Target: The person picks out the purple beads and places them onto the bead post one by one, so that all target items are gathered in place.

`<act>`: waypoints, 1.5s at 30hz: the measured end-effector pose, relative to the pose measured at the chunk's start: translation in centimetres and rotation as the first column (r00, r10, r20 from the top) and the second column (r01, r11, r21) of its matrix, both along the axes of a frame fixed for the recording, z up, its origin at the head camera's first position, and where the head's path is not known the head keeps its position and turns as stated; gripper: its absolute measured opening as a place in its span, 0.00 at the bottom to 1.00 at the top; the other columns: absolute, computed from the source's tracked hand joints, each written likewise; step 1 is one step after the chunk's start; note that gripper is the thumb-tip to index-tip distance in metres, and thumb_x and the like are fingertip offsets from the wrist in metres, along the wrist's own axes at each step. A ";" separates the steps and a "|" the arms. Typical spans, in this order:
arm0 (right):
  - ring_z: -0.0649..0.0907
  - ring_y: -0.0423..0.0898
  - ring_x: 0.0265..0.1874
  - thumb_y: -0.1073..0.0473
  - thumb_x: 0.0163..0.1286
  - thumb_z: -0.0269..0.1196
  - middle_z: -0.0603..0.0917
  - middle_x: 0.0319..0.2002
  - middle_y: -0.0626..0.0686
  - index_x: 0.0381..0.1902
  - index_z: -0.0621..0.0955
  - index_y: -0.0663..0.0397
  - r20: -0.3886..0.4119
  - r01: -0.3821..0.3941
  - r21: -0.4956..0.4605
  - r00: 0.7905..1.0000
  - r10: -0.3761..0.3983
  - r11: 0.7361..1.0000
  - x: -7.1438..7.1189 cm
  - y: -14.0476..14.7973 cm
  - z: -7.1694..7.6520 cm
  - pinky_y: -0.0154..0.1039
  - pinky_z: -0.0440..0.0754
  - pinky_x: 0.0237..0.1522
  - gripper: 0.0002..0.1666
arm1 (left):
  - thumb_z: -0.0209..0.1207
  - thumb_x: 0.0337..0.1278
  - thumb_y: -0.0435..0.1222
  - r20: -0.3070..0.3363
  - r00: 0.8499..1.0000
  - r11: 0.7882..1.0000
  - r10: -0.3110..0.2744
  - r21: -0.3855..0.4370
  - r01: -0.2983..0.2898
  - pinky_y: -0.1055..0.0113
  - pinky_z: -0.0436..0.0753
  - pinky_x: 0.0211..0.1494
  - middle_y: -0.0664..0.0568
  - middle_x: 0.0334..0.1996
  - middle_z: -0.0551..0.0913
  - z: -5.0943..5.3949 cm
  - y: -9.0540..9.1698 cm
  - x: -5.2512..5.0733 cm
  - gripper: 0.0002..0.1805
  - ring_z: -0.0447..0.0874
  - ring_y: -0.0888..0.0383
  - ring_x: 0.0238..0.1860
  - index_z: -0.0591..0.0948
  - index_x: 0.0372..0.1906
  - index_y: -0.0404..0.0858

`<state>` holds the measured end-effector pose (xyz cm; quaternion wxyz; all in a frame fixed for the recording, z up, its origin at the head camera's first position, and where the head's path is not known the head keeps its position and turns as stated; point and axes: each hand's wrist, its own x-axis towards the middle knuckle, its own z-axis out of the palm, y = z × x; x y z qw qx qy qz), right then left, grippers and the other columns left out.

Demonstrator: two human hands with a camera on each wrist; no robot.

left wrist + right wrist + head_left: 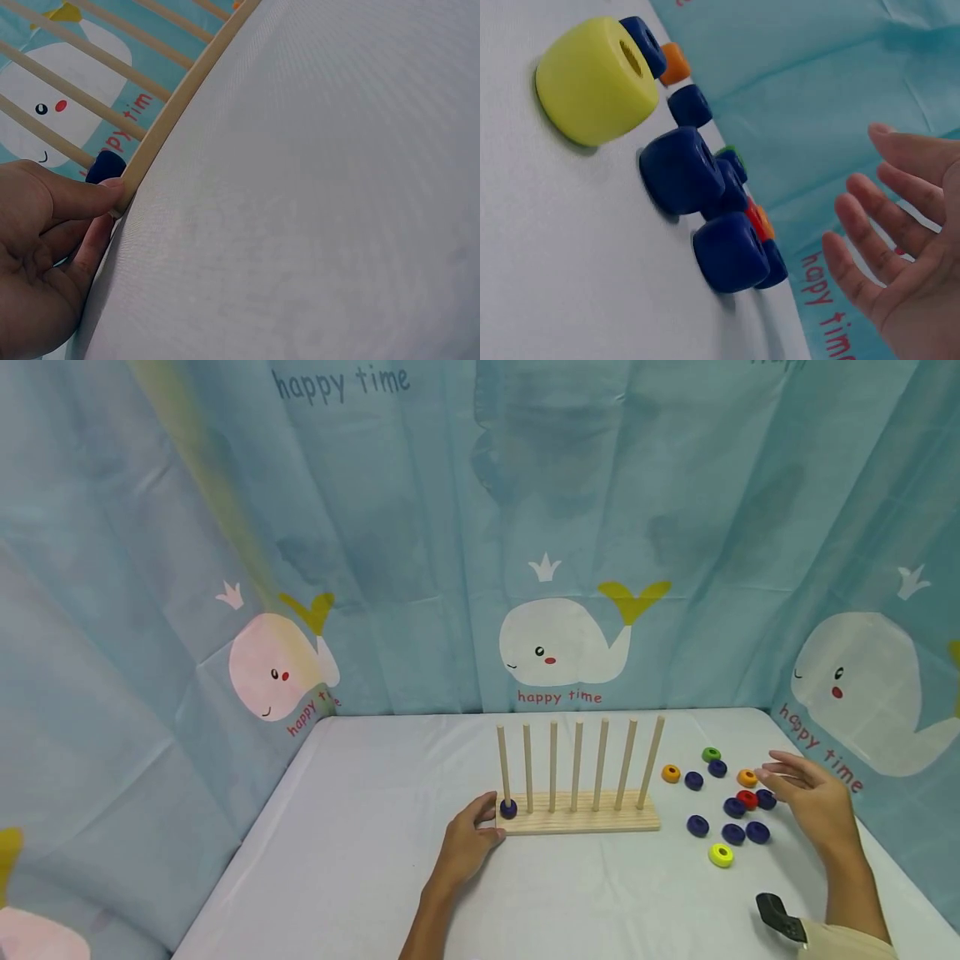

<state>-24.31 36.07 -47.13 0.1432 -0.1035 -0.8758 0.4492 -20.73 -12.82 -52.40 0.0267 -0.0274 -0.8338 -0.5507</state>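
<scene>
A wooden peg stand (581,823) with several upright pegs rests on the white table. On its leftmost peg sits one dark blue bead (508,809), down at the base. My left hand (468,845) grips the left end of the base; in the left wrist view, the thumb (97,197) presses the base's edge beside that bead. My right hand (817,797) hovers at the right over loose beads, fingers spread and holding nothing. Nearest to it lie an orange bead (747,778), a red bead (747,799) and a dark blue bead (766,799).
More dark blue beads (697,826) are scattered right of the stand. A yellow bead (721,855) lies closest to me, a green bead (712,754) farthest back, with another orange bead (671,773) near the stand. Behind the table hangs a blue whale-print curtain (420,635).
</scene>
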 end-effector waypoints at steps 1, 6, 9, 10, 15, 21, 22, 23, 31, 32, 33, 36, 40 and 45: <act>0.77 0.31 0.41 0.39 0.67 0.62 0.80 0.50 0.50 0.70 0.69 0.53 -0.002 -0.002 0.003 1.000 0.002 1.000 0.0 0.1 -0.2 0.25 0.79 0.36 0.40 | 0.64 0.55 0.31 0.003 1.000 1.000 0.002 -0.003 -0.002 0.52 0.75 0.58 0.48 0.59 0.78 0.0 0.0 0.0 0.33 0.78 0.52 0.56 0.71 0.68 0.43; 0.76 0.30 0.39 0.40 0.67 0.62 0.77 0.58 0.63 0.71 0.67 0.55 0.036 -0.011 0.021 0.999 0.010 1.000 0.0 0.5 -0.8 0.39 0.82 0.41 0.42 | 0.64 0.55 0.32 0.014 1.000 1.000 0.005 -0.019 -0.004 0.52 0.75 0.58 0.50 0.60 0.77 -0.2 -0.1 0.1 0.34 0.78 0.53 0.56 0.70 0.69 0.44; 0.81 0.45 0.47 0.40 0.68 0.61 0.74 0.61 0.66 0.71 0.65 0.58 0.073 -0.013 0.019 0.997 0.012 1.000 0.0 0.7 -1.2 0.57 0.78 0.49 0.43 | 0.64 0.55 0.32 0.011 1.000 1.000 0.002 -0.016 -0.001 0.52 0.75 0.58 0.49 0.60 0.77 -0.2 -0.1 0.1 0.34 0.79 0.53 0.56 0.70 0.69 0.44; 0.80 0.52 0.51 0.40 0.68 0.61 0.73 0.62 0.67 0.71 0.65 0.59 0.085 -0.013 0.013 0.996 0.012 1.000 -0.1 0.8 -1.3 0.61 0.76 0.50 0.43 | 0.64 0.55 0.32 0.010 1.000 1.000 0.002 -0.014 -0.001 0.53 0.75 0.58 0.49 0.60 0.77 -0.2 -0.1 0.0 0.34 0.79 0.53 0.56 0.70 0.69 0.44; 0.73 0.69 0.58 0.42 0.68 0.62 0.70 0.64 0.70 0.71 0.63 0.62 0.117 -0.020 0.002 0.993 0.020 1.000 -0.2 1.1 -1.7 0.46 0.83 0.43 0.44 | 0.64 0.55 0.32 0.008 1.000 1.000 0.007 -0.014 -0.007 0.53 0.75 0.58 0.50 0.58 0.79 -0.2 0.0 -0.1 0.33 0.78 0.53 0.56 0.71 0.68 0.44; 0.72 0.69 0.59 0.47 0.70 0.60 0.69 0.65 0.70 0.72 0.63 0.63 0.116 -0.052 0.011 0.992 0.050 0.999 -0.3 1.1 -2.3 0.39 0.84 0.36 0.40 | 0.64 0.55 0.31 0.010 1.000 1.000 0.010 -0.017 -0.010 0.54 0.76 0.58 0.50 0.58 0.79 -0.3 0.0 -0.1 0.33 0.79 0.54 0.55 0.71 0.68 0.44; 0.71 0.69 0.59 0.48 0.71 0.60 0.68 0.65 0.70 0.72 0.63 0.64 0.121 -0.054 0.011 0.991 0.052 0.998 -0.3 1.1 -2.4 0.44 0.84 0.41 0.40 | 0.64 0.55 0.32 0.011 1.000 1.000 0.011 -0.019 -0.011 0.54 0.76 0.58 0.50 0.58 0.79 -0.2 0.0 0.0 0.33 0.79 0.54 0.55 0.71 0.69 0.44; 0.70 0.70 0.60 0.48 0.71 0.60 0.68 0.65 0.70 0.72 0.62 0.64 0.129 -0.056 0.006 0.990 0.055 0.998 -0.3 1.1 -2.4 0.49 0.82 0.45 0.40 | 0.64 0.55 0.31 0.004 1.000 1.000 0.010 -0.022 -0.010 0.53 0.76 0.57 0.49 0.57 0.79 -0.2 0.0 0.0 0.33 0.79 0.53 0.55 0.71 0.69 0.43; 0.68 0.73 0.61 0.58 0.69 0.61 0.69 0.63 0.73 0.71 0.63 0.65 0.174 -0.049 0.018 0.984 0.045 0.999 -0.4 1.1 -2.7 0.68 0.68 0.55 0.37 | 0.64 0.55 0.32 0.013 1.000 0.999 0.017 -0.029 -0.016 0.52 0.76 0.57 0.50 0.56 0.80 0.0 0.0 0.1 0.33 0.79 0.54 0.54 0.71 0.68 0.43; 0.68 0.73 0.60 0.59 0.69 0.61 0.69 0.62 0.73 0.71 0.63 0.65 0.175 -0.045 0.025 0.984 0.040 0.999 -0.4 1.1 -2.8 0.68 0.68 0.55 0.36 | 0.64 0.55 0.32 0.014 1.000 0.999 0.016 -0.031 -0.016 0.52 0.75 0.58 0.50 0.56 0.80 0.0 0.0 0.1 0.33 0.79 0.54 0.54 0.71 0.68 0.43; 0.69 0.73 0.60 0.60 0.69 0.61 0.70 0.62 0.73 0.70 0.63 0.65 0.177 -0.041 0.032 0.984 0.035 0.999 -0.5 1.2 -2.8 0.69 0.67 0.55 0.36 | 0.64 0.55 0.32 0.007 1.000 0.999 0.014 -0.030 -0.014 0.51 0.75 0.58 0.50 0.56 0.80 0.0 0.0 0.1 0.33 0.79 0.53 0.55 0.71 0.68 0.43; 0.71 0.72 0.58 0.65 0.67 0.61 0.72 0.60 0.74 0.70 0.64 0.66 0.178 -0.035 0.054 0.984 0.025 0.998 -0.7 1.3 -3.1 0.67 0.69 0.54 0.35 | 0.64 0.54 0.32 0.006 1.000 1.000 0.015 -0.027 -0.015 0.50 0.74 0.59 0.50 0.56 0.80 -0.1 0.0 0.1 0.33 0.78 0.53 0.56 0.71 0.68 0.44; 0.72 0.71 0.57 0.68 0.66 0.61 0.72 0.59 0.74 0.69 0.65 0.67 0.191 -0.039 0.071 0.981 0.025 0.997 -1.0 1.6 -3.4 0.65 0.72 0.53 0.35 | 0.64 0.54 0.32 0.014 1.000 1.000 0.018 -0.024 -0.018 0.49 0.72 0.60 0.51 0.57 0.80 -0.1 0.1 0.1 0.33 0.77 0.53 0.57 0.71 0.68 0.45; 0.70 0.72 0.59 0.69 0.65 0.62 0.71 0.60 0.74 0.69 0.65 0.66 0.223 -0.031 0.067 0.975 0.015 0.997 -1.4 1.8 -3.7 0.67 0.68 0.56 0.36 | 0.64 0.55 0.33 0.018 1.000 1.000 0.019 -0.022 -0.019 0.49 0.70 0.63 0.53 0.58 0.79 0.0 0.1 0.1 0.33 0.76 0.54 0.58 0.71 0.68 0.46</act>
